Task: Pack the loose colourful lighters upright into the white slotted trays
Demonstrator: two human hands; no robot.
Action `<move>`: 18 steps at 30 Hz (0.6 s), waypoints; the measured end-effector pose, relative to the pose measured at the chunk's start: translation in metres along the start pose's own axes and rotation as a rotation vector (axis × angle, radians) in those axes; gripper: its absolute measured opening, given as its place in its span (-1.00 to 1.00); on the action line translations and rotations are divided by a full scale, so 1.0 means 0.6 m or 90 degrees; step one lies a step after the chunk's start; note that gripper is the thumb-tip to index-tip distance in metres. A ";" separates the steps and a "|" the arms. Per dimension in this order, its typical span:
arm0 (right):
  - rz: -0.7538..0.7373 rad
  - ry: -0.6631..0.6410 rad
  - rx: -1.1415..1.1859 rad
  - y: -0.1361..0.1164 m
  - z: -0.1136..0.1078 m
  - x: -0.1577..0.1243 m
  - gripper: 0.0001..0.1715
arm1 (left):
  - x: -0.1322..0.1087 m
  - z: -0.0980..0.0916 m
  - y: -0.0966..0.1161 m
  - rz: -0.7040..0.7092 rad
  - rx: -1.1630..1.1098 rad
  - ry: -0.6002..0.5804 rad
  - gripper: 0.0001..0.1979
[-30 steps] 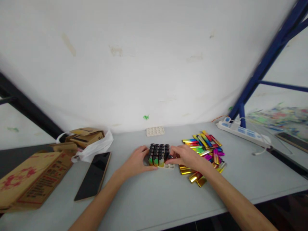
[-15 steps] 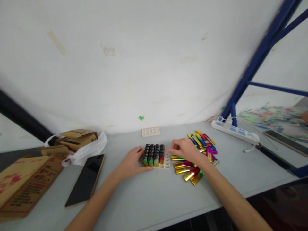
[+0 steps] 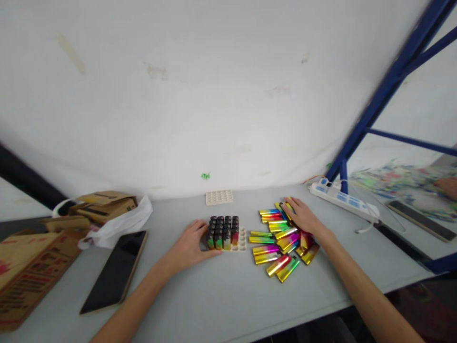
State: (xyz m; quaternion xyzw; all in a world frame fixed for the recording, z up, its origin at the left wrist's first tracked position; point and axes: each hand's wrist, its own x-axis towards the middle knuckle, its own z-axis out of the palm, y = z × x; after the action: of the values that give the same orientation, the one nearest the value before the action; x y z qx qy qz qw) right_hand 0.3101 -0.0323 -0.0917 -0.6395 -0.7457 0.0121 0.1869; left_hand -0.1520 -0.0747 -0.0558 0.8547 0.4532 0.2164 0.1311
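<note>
A white tray (image 3: 242,242) holds several upright lighters (image 3: 223,230) with black tops; its right column of slots shows bare. My left hand (image 3: 190,244) rests against the tray's left side, fingers curled around it. To the right lies a loose pile of shiny multicoloured lighters (image 3: 277,238) on the grey table. My right hand (image 3: 303,215) lies on the far side of that pile, fingers stretched over the lighters there; whether it grips one I cannot see.
A second empty white tray (image 3: 219,197) lies by the wall. A dark phone (image 3: 116,269), cardboard boxes (image 3: 26,269) and a white plastic bag (image 3: 119,224) are on the left. A power strip (image 3: 339,200) and blue frame (image 3: 374,114) stand at the right.
My right hand has left the tray's right edge and moved right and back onto the loose lighter pile. My left hand stays on the tray. The camera view shifted slightly.
</note>
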 end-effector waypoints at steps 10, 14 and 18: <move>-0.108 0.100 0.248 -0.075 -0.012 0.009 -0.47 | 0.001 -0.001 -0.003 -0.022 -0.028 0.007 -0.40; -0.044 0.126 0.366 -0.103 -0.053 0.002 -0.47 | 0.002 -0.001 -0.007 -0.015 -0.027 -0.002 -0.40; 0.007 0.142 0.462 -0.133 -0.087 0.013 -0.46 | 0.001 -0.002 -0.006 -0.016 -0.026 -0.002 -0.39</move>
State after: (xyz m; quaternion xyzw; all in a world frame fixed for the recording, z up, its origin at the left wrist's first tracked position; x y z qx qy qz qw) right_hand 0.2486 -0.0510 -0.0207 -0.5331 -0.6644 0.2065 0.4813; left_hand -0.1549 -0.0718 -0.0562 0.8464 0.4592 0.2228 0.1520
